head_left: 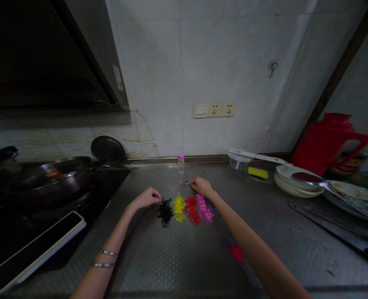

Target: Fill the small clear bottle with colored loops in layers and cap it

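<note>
Small rubber bands lie sorted by colour in a row on the metal counter: a black pile (165,211), a yellow pile (179,207), a red pile (192,211) and a pink pile (205,208). Some blue shows beside the pink, mostly covered by my right forearm. My left hand (146,197) is at the black pile's left edge with its fingers pinched together; what they hold is too small to make out. Beyond the red pile, my right hand (202,186) has its fingertips closed on a little bunch of mixed-colour rubber bands (188,182).
A small clear bottle (181,166) with a pink cap stands near the wall. At left are a phone (37,249), a pan (56,178) and a stove. Bowls (296,185), a yellow sponge (257,172), a knife (330,230) and a red thermos (323,143) occupy the right.
</note>
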`<state>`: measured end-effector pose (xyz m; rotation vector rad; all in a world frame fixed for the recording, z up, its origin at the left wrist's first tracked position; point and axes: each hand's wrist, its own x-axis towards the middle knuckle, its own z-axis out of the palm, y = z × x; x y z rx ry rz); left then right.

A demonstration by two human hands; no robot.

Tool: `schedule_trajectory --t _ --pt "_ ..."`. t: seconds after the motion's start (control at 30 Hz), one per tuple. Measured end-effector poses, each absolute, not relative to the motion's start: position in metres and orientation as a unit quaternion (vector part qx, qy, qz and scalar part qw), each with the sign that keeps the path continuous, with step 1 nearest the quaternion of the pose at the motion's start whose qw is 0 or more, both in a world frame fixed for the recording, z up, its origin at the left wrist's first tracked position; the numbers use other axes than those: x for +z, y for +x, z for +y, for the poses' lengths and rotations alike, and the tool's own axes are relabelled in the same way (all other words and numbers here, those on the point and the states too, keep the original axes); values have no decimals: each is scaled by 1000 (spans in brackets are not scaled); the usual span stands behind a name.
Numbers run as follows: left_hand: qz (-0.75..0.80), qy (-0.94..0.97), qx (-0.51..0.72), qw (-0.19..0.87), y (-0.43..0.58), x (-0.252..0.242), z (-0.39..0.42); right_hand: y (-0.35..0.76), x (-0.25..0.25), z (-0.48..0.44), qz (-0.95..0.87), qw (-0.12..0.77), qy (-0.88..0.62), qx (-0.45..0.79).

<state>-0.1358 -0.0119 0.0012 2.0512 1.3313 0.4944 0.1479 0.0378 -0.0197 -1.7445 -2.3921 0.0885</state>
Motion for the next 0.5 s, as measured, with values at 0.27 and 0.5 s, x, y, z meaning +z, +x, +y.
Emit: schedule_trajectory --t 0.27,0.5 --pt "506 783 200 301 -138 -3 -8 152 -19 39 -801 106 -588 33" --pt "504 784 207 296 -139 -7 -6 152 -17 35 -801 99 -589 38"
